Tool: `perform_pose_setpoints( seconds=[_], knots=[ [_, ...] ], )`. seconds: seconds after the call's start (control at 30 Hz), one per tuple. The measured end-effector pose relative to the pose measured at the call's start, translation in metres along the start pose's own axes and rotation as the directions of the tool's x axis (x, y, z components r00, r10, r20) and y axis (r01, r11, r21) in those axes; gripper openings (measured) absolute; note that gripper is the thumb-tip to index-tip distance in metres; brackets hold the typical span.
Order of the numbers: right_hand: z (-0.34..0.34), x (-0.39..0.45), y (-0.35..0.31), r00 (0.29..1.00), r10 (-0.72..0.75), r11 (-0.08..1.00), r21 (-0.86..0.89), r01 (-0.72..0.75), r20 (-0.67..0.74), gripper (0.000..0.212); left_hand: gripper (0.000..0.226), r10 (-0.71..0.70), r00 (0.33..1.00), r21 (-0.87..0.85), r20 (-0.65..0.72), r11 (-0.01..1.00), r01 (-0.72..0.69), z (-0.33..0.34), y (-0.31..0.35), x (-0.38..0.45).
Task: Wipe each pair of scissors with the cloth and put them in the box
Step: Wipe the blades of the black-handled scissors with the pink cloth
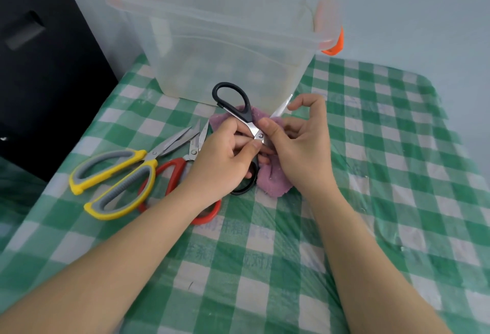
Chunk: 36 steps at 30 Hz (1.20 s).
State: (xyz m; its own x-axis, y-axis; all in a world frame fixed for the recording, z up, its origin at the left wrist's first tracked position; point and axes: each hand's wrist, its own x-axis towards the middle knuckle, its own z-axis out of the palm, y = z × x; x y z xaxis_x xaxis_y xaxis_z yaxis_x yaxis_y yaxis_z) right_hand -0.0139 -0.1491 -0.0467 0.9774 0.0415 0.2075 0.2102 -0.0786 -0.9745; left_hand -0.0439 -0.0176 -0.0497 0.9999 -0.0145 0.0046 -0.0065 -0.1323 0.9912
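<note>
- Black-handled scissors (240, 111) sit between your two hands, opened wide, above a purple cloth (273, 180) on the checked tablecloth (397, 174).
- Your left hand (222, 158) grips the scissors near the pivot: the thumb presses just beside the screw, and the fingers curl around underneath, through or against the lower black loop, which shows partly below your palm.
- Your right hand (302, 148) pinches at the pivot too, thumb on top close to the screw, with the cloth bunched under the palm. The index and other fingers curl above one blade, whose tip pokes out towards the box.
- One black loop stands up and away from you, in front of the box wall.
- The clear plastic box (225, 42), with orange latches, stands open at the far side of the table, just behind the scissors; its contents are too hazy to tell.
- To your left lie two more pairs, blades pointing towards the box: yellow-and-grey scissors (116, 177) and red-handled scissors (180, 172). The red pair is partly under your left wrist, and its handle overlaps the yellow pair's.
</note>
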Motion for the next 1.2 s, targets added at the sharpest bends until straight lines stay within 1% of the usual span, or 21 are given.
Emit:
perform_pose_setpoints(
  seconds=[0.07,0.23,0.33,0.4,0.5,0.6,0.67,0.77,0.83,0.9,0.97,1.07,1.2],
  knots=[
    [-0.001,0.001,0.001,1.0,-0.014,1.0,0.002,0.014,0.009,0.037,0.011,0.009,1.0,0.005,-0.003,1.0,-0.009,0.0,0.002,0.0],
    [-0.011,0.003,0.007,0.997,-0.027,0.995,0.098,0.019,0.078,0.024,0.005,0.012,1.0,-0.012,-0.008,1.0,-0.012,0.001,0.002,0.0],
    [-0.013,0.003,0.005,0.991,-0.019,0.989,0.146,0.0,0.132,0.026,0.008,0.025,1.0,-0.006,-0.009,1.0,-0.025,0.001,0.001,0.0],
    [-0.013,0.003,0.001,0.99,-0.003,0.993,0.118,-0.014,0.141,0.035,0.013,0.04,0.999,0.005,-0.001,0.999,-0.04,0.001,0.002,0.001],
    [-0.011,-0.002,-0.002,0.997,0.007,0.997,0.082,-0.014,0.083,0.043,0.015,0.054,0.998,0.014,0.028,0.998,-0.054,0.001,0.004,-0.002],
    [-0.007,-0.004,0.0,1.0,0.003,0.999,0.052,-0.003,0.001,0.038,0.018,0.072,0.997,0.026,0.038,0.997,-0.073,0.001,0.004,-0.004],
    [-0.005,-0.004,0.002,0.999,-0.024,1.0,0.019,0.024,-0.022,0.033,0.018,0.075,0.997,0.032,0.037,0.997,-0.076,0.002,0.004,-0.005],
    [-0.007,-0.004,0.003,0.999,-0.036,0.999,0.003,0.036,-0.023,0.03,0.017,0.079,0.997,0.021,0.024,0.997,-0.079,0.001,0.006,-0.006],
    [-0.011,-0.004,0.002,1.0,-0.015,0.999,0.032,0.015,-0.005,0.029,0.016,0.084,0.996,0.017,0.009,0.996,-0.084,0.001,0.006,-0.006],
    [-0.012,-0.005,0.0,0.999,0.013,0.997,0.074,-0.016,0.035,0.033,0.017,0.079,0.997,0.018,0.004,0.997,-0.079,0.001,0.005,-0.006],
    [-0.01,-0.007,-0.003,0.998,0.021,0.996,0.081,-0.025,0.053,0.042,0.016,0.081,0.997,0.029,0.011,0.996,-0.081,0.0,0.005,-0.005],
    [-0.007,-0.008,-0.005,0.999,0.029,0.997,0.077,-0.03,0.016,0.047,0.015,0.086,0.996,0.044,0.026,0.995,-0.087,0.0,0.006,-0.005],
    [-0.007,-0.005,-0.004,0.999,0.051,0.995,0.08,-0.051,-0.004,0.04,0.018,0.083,0.996,0.032,0.02,0.996,-0.083,0.0,0.006,-0.005]
  ],
)
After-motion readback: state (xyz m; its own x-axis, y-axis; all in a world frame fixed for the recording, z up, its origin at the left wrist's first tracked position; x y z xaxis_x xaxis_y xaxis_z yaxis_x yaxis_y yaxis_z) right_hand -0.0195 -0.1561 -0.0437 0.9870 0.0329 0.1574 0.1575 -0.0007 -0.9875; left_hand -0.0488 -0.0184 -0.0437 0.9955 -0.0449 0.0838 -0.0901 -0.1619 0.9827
